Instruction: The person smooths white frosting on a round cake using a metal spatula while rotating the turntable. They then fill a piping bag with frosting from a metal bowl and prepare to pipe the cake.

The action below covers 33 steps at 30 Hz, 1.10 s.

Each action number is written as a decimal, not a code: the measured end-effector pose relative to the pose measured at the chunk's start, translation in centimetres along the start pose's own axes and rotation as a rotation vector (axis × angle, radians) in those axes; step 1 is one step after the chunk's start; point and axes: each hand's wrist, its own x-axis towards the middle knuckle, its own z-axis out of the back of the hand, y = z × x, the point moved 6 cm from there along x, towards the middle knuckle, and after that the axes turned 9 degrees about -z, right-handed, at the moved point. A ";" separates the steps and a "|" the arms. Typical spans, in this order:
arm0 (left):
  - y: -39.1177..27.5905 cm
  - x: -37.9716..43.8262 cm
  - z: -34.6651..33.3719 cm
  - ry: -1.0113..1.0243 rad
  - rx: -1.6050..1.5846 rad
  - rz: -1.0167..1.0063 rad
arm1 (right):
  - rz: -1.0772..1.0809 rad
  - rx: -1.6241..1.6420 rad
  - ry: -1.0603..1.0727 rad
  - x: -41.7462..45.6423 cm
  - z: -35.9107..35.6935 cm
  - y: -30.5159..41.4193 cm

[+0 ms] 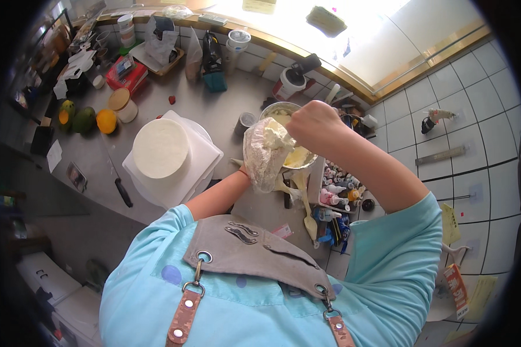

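My left hand (260, 160) is inside a clear plastic piping bag (264, 173), its top folded down over the hand. A lump of pale cream (278, 134) sits at the bag's mouth. My right hand (314, 123) is closed beside the cream, over a metal bowl (310, 164) of cream; what it grips is hidden by the fist. At the left, a round white-frosted cake (160, 148) rests on white square sheets (199, 162). A spatula with cream on it (310, 223) lies right of the bag, near used piping bags (288, 191).
A long knife (123, 193), a phone (76, 176) and mangoes (107, 121) lie at the left. A dark cup (245, 123) stands behind the bag. A tray of small coloring bottles (338, 195) is under my right forearm. Tubs (288, 84) line the back wall.
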 end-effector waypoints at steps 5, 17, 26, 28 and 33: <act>0.7 -0.5 0.1 -0.001 -0.170 0.082 | -0.144 -0.004 0.087 -1.1 0.6 -3.3; 2.1 -1.7 1.8 -0.182 -0.298 0.156 | -0.582 0.995 0.087 -11.4 -8.0 -10.4; -2.7 -2.9 -1.7 -0.040 -0.207 0.068 | -0.509 1.699 0.294 -11.5 -14.8 -1.4; -2.8 -3.4 -1.4 0.046 -0.050 0.006 | -0.524 1.565 0.268 -11.3 -14.3 -1.1; -3.4 -3.4 -0.4 0.032 0.207 -0.011 | -0.549 1.124 0.328 -11.7 -11.2 -2.7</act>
